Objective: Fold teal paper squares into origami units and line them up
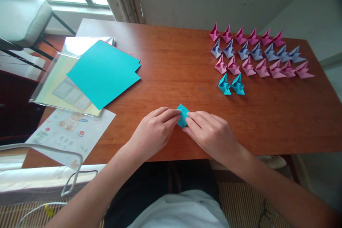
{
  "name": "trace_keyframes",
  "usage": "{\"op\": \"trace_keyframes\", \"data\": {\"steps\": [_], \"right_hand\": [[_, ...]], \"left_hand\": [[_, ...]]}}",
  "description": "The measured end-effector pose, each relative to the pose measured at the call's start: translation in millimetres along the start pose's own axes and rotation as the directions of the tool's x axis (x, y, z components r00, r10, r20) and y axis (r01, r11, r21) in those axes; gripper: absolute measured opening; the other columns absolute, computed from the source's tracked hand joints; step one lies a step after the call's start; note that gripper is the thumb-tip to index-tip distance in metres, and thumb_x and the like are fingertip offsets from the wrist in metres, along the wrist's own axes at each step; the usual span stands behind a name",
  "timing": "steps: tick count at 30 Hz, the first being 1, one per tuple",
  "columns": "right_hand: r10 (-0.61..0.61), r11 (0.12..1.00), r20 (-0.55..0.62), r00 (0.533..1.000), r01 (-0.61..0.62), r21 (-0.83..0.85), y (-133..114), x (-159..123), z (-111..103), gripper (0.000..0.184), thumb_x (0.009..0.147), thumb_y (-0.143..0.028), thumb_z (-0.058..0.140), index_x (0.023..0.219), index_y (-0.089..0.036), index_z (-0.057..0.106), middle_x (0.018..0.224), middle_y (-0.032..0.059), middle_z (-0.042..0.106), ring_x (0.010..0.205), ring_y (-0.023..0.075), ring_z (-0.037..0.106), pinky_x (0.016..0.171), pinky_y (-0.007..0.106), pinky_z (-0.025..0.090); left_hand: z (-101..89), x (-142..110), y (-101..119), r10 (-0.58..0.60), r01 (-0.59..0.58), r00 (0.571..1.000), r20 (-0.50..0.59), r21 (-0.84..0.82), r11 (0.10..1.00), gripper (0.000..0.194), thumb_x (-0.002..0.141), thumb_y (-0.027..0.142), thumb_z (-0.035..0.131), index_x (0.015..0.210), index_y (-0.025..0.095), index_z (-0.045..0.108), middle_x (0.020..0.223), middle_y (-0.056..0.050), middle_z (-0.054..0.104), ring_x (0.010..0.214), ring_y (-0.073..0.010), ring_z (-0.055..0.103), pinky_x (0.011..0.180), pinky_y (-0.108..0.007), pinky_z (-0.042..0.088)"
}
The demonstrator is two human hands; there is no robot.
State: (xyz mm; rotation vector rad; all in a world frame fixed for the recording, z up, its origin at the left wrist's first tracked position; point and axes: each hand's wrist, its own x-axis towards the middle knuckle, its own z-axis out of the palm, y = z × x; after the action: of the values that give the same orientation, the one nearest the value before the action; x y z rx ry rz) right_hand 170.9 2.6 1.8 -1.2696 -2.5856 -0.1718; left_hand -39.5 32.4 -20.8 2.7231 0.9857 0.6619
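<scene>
A small folded piece of turquoise paper (182,115) lies between my two hands near the table's front edge. My left hand (157,126) grips its left side with the fingertips. On the opposite side, my right hand (210,131) is closed on the paper, its fingers pressing the edge. Parts of the paper are hidden under my fingers. Beyond my right hand stand two turquoise origami figures (224,84) of pointed shape, side by side.
Rows of dark pink origami figures (241,36), lavender ones (243,51) and light pink ones (248,66) stand at the back right. Turquoise sheets (107,73) lie on a clear plastic packet (48,82) at left, beside a printed sheet (72,133). The wooden table (165,71) carries everything.
</scene>
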Motion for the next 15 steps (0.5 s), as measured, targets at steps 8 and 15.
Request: {"op": "trace_keyframes", "data": {"steps": [8,15], "right_hand": [[0.037,0.999,0.024,0.999,-0.038,0.036,-1.9,-0.7,0.0,0.020,0.100,-0.031,0.062,0.098,-0.014,0.072,0.101,0.0097,0.078,0.082,0.0217,0.069,0.065,0.037,0.046],[0.070,0.997,0.016,0.997,-0.070,0.025,-8.9,-3.0,1.3,0.014,0.100,-0.018,0.057,0.099,-0.015,0.071,0.102,0.0105,0.078,0.084,0.0215,0.069,0.068,0.037,0.050]], "left_hand": [[-2.0,1.0,-0.3,-0.006,0.007,1.000,0.006,-0.010,1.000,0.022,0.097,0.013,0.054,0.109,0.014,0.073,0.117,-0.007,0.076,0.100,-0.0218,0.070,0.091,-0.035,0.062],[-2.8,2.1,-0.2,-0.023,0.022,1.000,-0.007,-0.027,0.999,0.020,0.098,0.016,0.055,0.107,0.016,0.073,0.115,-0.007,0.076,0.098,-0.0206,0.070,0.089,-0.035,0.062]]}}
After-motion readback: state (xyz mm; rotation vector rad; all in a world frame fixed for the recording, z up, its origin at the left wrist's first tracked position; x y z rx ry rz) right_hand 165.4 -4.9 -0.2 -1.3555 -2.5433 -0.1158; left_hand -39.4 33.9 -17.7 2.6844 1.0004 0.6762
